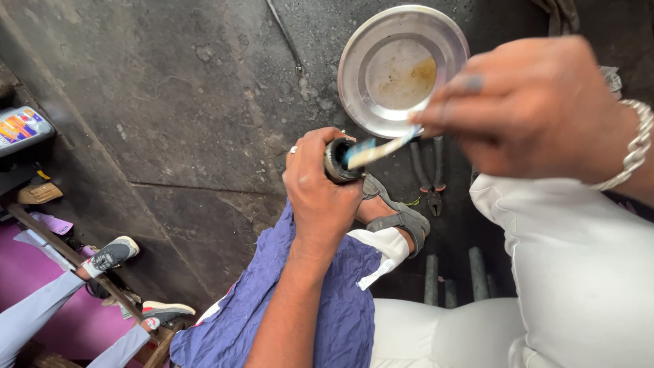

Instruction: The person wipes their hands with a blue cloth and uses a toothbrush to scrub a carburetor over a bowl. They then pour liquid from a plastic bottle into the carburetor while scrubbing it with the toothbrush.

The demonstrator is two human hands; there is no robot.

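A seated person works over a stained concrete floor point(184, 116), the left hand point(319, 184) wrapped tightly around a small dark cylindrical part point(338, 161), its open end turned up toward the camera so the inside can be reached. The right hand point(528, 109), closed in a pinch with a silver chain bracelet point(635, 146) at the wrist, holds a toothbrush point(379, 148) by the handle and angles its head down into the mouth of the part. The right hand is blurred, so the exact hold of the fingers cannot be made out.

The part is held above the person's knee, over a crumpled blue-purple cloth point(340, 307) draped across the lap of white trousers point(579, 272), apparently where it can catch drips and grime. On the floor just beyond the hands, within easy reach of the brush, sits a shallow round steel plate point(354, 61); it holds only a thin yellowish-brown film of liquid pooled toward one side. A pair of pliers point(429, 177) lies on the floor beside the person's sandalled foot point(398, 215). At lower left, another person's legs in pale trousers and grey sneakers point(112, 253) rest near a magenta surface.
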